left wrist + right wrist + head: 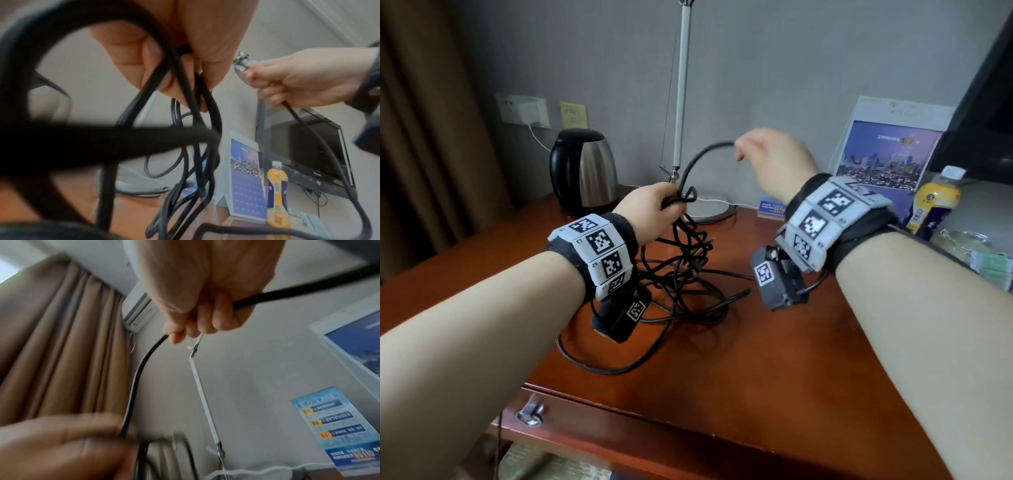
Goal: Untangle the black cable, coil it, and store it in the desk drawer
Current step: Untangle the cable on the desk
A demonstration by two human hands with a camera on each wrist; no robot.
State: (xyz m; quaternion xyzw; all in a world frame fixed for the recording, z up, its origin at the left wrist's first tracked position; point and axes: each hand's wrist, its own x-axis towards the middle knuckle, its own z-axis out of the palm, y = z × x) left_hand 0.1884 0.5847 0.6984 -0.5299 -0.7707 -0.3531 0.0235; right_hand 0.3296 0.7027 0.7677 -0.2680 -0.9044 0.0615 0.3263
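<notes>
A long black cable [681, 274] lies in a loose tangle on the red-brown desk [774, 359]. My left hand [650, 214] grips a bunch of its loops above the desk; the left wrist view shows my fingers [148, 68] curled round several strands [205, 104]. One strand arches up and right to my right hand [767, 154], which holds it higher up. In the right wrist view my right fingers [205, 321] are curled round that black cable [141, 366], which runs down to my left hand [61, 447]. The drawer front [619, 431] with its metal knob [529, 413] is below the desk edge, closed.
A steel and black kettle [585, 171] stands at the back left. A desk lamp pole [681, 92] rises behind the hands on its round base [709, 209]. A standing leaflet [887, 150], a yellow bottle [933, 202] and a dark monitor [983, 102] fill the back right.
</notes>
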